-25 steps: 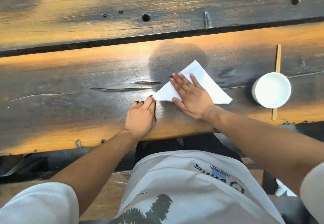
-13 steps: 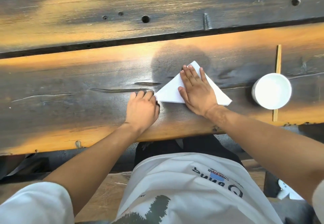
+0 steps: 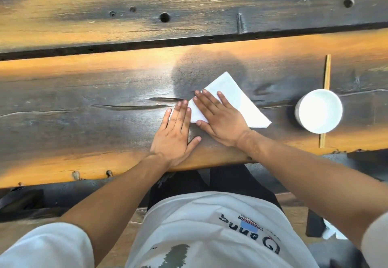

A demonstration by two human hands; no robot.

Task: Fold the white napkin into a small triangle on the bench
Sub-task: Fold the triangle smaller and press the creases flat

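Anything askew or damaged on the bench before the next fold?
Only one oddity: the white cup stands on top of a thin wooden stick, so it may sit unevenly. The napkin lies flat as a triangle under both hands. The bench is cracked; nothing has spilled.

Looks like an eatery w/ rough plank bench [image 3: 84, 104]; I see 1 white cup [image 3: 318, 110] on chopstick [image 3: 326, 72], right of fingers.

White napkin [image 3: 237, 99], folded triangle, apparently flat, on wooden bench [image 3: 84, 120]
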